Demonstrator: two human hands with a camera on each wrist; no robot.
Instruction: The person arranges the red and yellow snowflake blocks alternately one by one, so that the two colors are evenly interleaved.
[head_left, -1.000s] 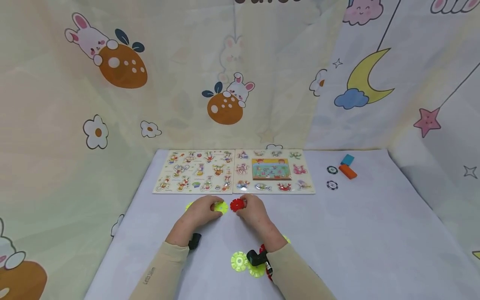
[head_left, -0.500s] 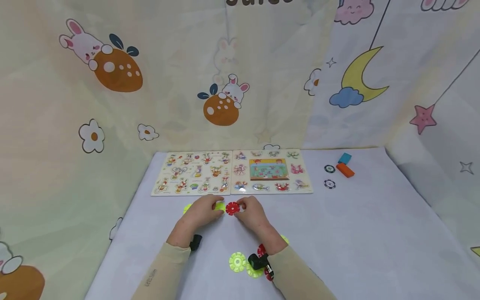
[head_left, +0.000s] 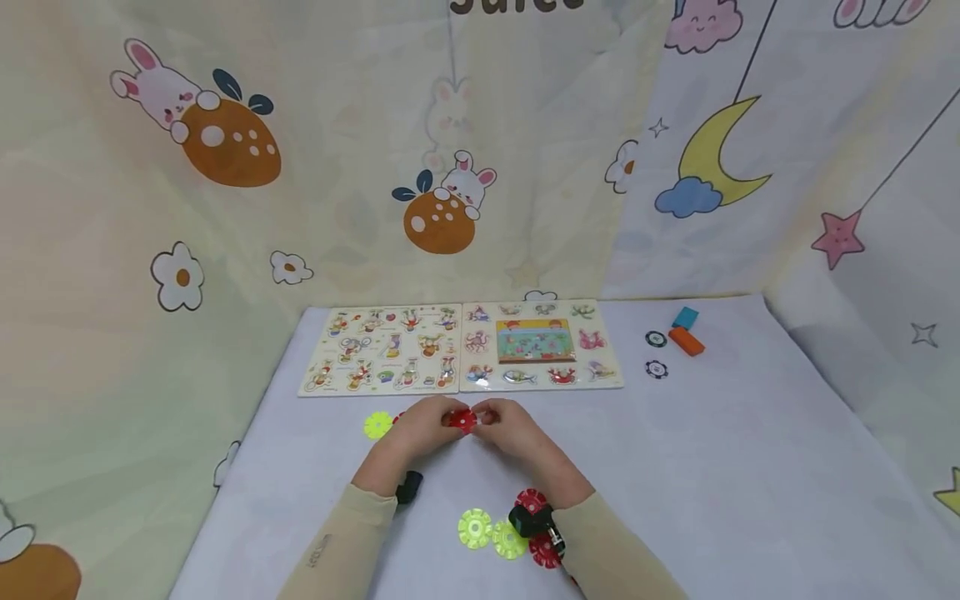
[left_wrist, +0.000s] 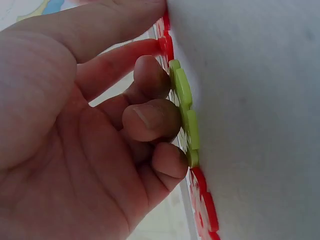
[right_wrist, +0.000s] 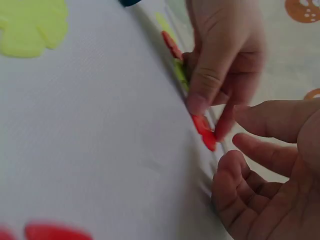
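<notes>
A row of notched snowflake discs lies near the puzzle boards, alternating yellow-green and red. My left hand pinches the red snowflake disc at the row's right end between thumb and index finger. Its other fingers rest against a yellow-green disc, seen edge-on in the left wrist view. At the row's left end shows another yellow-green disc; the middle is hidden under the hand. My right hand is just right of the red disc. In the right wrist view its loosely bent fingers hold nothing and stand apart from the disc.
Two picture puzzle boards lie at the back. Several loose discs, yellow-green and red, lie near my right forearm. Two chips, an orange block and a blue block are at back right.
My right hand brought the red disc leftward against the yellow-green one, then let go. My left hand shifted right, from the yellow-green disc onto the red one.
</notes>
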